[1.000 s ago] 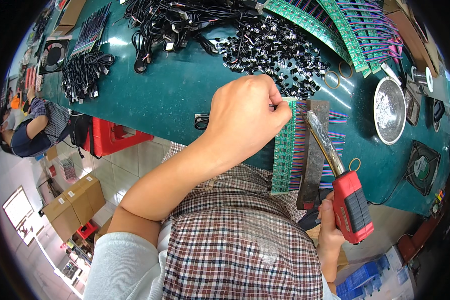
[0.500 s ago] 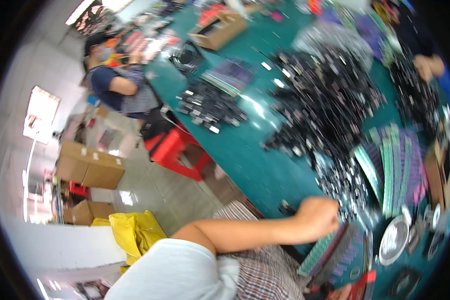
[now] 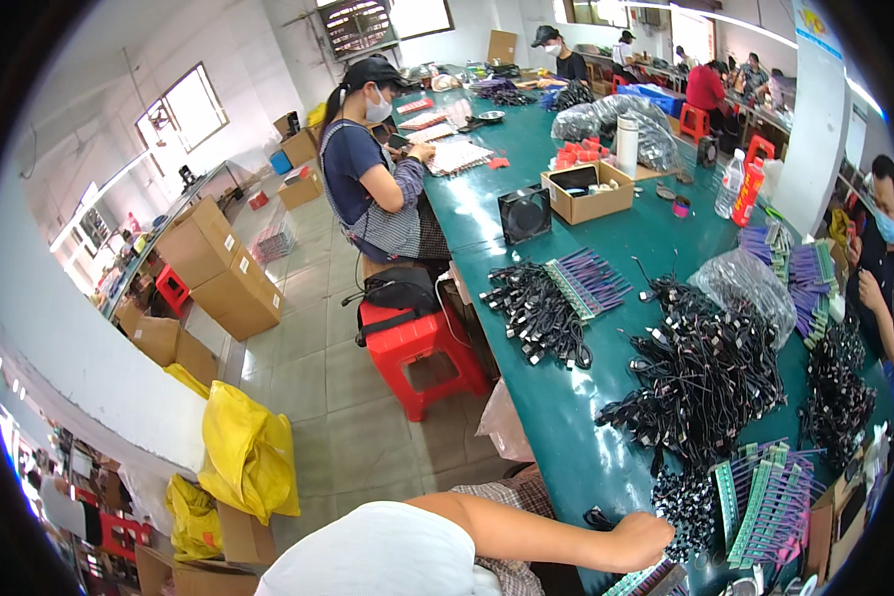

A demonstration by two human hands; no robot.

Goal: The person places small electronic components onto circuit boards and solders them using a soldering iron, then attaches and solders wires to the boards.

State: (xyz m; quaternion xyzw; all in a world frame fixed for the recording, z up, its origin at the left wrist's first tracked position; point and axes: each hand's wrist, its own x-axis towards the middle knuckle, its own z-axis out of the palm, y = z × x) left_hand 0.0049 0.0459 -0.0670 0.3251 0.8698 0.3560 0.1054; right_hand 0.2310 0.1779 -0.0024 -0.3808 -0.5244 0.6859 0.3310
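My left hand [image 3: 644,542] is closed, its knuckles up, at the near edge of the green table. What its fingers hold, if anything, is hidden. Close beside it lies a heap of small black parts with shiny metal ends [image 3: 683,507]. A small black cable [image 3: 598,519] rests just past my wrist. Partly under my hand is a strip of green circuit boards [image 3: 638,581]. To the right sit more green board strips with purple wires [image 3: 765,502]. My right hand is out of view.
A large pile of black USB cables [image 3: 705,382] covers the table's middle, with a smaller cable pile [image 3: 541,323] beyond. A cardboard box [image 3: 588,199] and a small fan [image 3: 524,216] stand farther off. A red stool [image 3: 417,358] is left of the table. Co-workers sit around.
The view has swung upward and now takes in more of the room. The table things sit lower in it. My left hand stays closed by the small parts; fingers seen at the bottom edge are gone.
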